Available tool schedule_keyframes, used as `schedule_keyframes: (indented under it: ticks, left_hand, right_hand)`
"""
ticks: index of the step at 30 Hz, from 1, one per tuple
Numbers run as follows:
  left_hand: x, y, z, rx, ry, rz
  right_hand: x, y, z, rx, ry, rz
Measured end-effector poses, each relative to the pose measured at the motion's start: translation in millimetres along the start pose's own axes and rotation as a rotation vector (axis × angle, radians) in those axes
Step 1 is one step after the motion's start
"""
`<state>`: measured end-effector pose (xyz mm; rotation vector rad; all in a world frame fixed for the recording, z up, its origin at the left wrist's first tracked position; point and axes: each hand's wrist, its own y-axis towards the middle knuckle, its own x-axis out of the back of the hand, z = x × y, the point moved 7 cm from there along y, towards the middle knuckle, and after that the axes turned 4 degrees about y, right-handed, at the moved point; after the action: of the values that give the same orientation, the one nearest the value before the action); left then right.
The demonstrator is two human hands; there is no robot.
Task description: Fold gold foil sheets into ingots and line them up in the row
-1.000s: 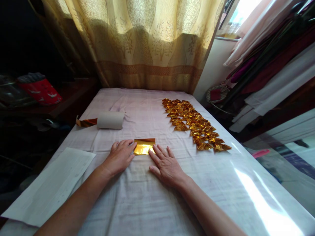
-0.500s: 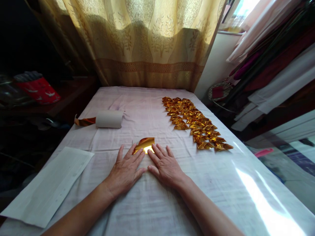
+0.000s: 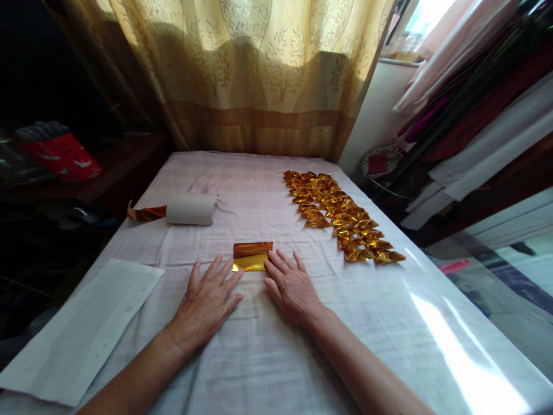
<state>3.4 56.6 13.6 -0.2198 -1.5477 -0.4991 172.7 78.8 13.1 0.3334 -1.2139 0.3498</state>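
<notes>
A small rectangle of gold foil paper (image 3: 252, 256) lies flat on the cloth-covered table, in front of both hands. My right hand (image 3: 290, 285) rests palm down with its fingers stretched, the fingertips touching the foil's right edge. My left hand (image 3: 209, 300) lies spread just left of and below the sheet; its fingertips come close to the lower left corner, and I cannot tell whether they touch it. Neither hand grips anything. To the right, several folded gold foil pieces (image 3: 345, 216) stand in slanting rows.
A white roll (image 3: 190, 209) with a strip of copper-coloured foil (image 3: 147, 214) at its left end lies at the back left. Nearer sits a white paper sheet (image 3: 86, 328). A red container (image 3: 64, 158) stands left of the table. Curtains (image 3: 259, 75) hang behind; clothes (image 3: 484, 132) hang at right.
My left hand has slid left, off the foil, and its fingers are spread wider. The foil, curled at its upper left before, now lies flatter. My right hand has barely moved.
</notes>
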Motion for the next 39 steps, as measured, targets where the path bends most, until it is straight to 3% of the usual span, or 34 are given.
schedule_keyframes:
  ticks: [5,11,21,27,34,39]
  left_hand:
    - [1.6,1.0,0.1,0.016,-0.011,-0.020]
    - [4.8,1.7,3.0,0.015,-0.056,-0.071]
    - [-1.0,5.9,13.8,0.015,-0.108,-0.149]
    - [-7.5,9.3,13.2,0.036,-0.062,-0.061]
    - [2.8,13.3,9.1,0.078,-0.041,-0.050]
    - [7.4,12.6,6.5,0.053,-0.032,-0.082]
  right_hand:
    - [3.7,29.1,18.3,0.090,-0.007,-0.067]
    - [-10.0,51.3,26.4,0.137,0.018,0.008]
    - [-7.7,36.6,28.6,0.156,0.060,-0.011]
    - [-10.0,28.2,29.3,0.169,0.074,0.024]
    - [-12.9,15.2,17.6,0.087,0.040,0.039]
    - [-8.5,2.4,-3.9,0.014,0.035,0.019]
